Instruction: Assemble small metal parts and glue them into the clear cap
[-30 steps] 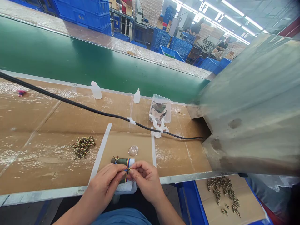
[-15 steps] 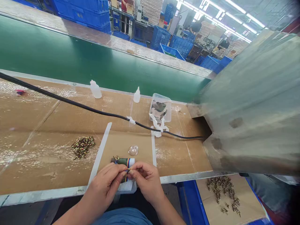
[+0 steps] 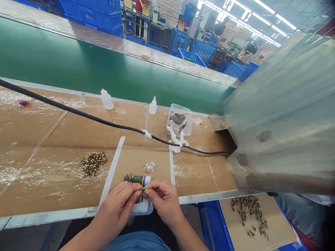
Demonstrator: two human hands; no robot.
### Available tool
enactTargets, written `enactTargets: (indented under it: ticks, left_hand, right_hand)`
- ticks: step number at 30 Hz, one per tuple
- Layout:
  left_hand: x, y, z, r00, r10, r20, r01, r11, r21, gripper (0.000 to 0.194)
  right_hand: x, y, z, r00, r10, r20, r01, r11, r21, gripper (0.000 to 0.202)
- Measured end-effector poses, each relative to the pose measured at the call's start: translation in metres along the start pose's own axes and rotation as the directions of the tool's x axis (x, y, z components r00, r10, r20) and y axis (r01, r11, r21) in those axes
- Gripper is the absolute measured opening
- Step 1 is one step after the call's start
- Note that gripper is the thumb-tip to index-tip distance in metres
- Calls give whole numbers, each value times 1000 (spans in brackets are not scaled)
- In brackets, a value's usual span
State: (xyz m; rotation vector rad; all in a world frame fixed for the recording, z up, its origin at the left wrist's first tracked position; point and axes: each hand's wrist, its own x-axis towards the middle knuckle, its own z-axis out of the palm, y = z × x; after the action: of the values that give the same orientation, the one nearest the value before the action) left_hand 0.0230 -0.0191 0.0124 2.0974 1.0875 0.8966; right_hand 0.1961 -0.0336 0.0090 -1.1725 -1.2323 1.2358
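My left hand and my right hand meet at the table's front edge, fingertips pinched together. Between them is a small dark-and-yellow patterned piece, gripped from both sides; its exact kind is too small to make out. Just behind the fingers lies a dark green roll with a white end and a band of coloured stripes, partly hidden by the hands. A clear round dish sits beyond it on the taped brown sheet. To the left is a pile of small patterned loops.
A black cable crosses the cardboard-covered table. Two white bottles and a clear tub with camouflage cloth stand near the green belt. A large metal housing is at right. Below it, small patterned pieces lie on cardboard.
Both hands stay at nearly the same spot, with the small piece turned slightly between the fingertips. A person in the background has shifted slightly.
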Motion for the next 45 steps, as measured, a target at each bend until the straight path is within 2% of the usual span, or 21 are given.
enactTargets:
  ticks: [5,13,17,20,23,28,39,45]
  left_hand:
    - [1,1,-1,1000,-1,-5,1,1000,6,15]
    - [0,-4,1,999,6,-43,-3,998,70,17]
    - [-2,-7,3,998,-15,-54,18,998,54,17]
    - [-2,-6,2,998,-25,-63,27,999,26,17]
    - [-2,-3,1,997,-41,-64,40,999,-9,15]
    - [-4,-4,1,995,-57,-86,53,998,-46,13]
    - [-6,-8,1,993,-32,-112,23,996,-80,14]
    - [-9,-9,1,997,-35,-69,30,997,-75,16]
  right_hand:
    - [0,2,0,1000,18,0,-18,999,33,9]
    - [-2,8,2,988,152,7,-150,971,185,13]
    - [-2,8,2,985,173,19,-173,959,224,13]
    - [-2,8,2,990,140,9,-139,967,212,8]
    - [-2,6,1,998,44,-34,-39,990,139,4]
    - [-4,6,-1,996,-71,-59,76,994,79,10]
    - [-7,4,-1,996,-80,-51,80,997,-5,12]
    - [-7,5,-1,996,-73,-43,72,997,-13,11]
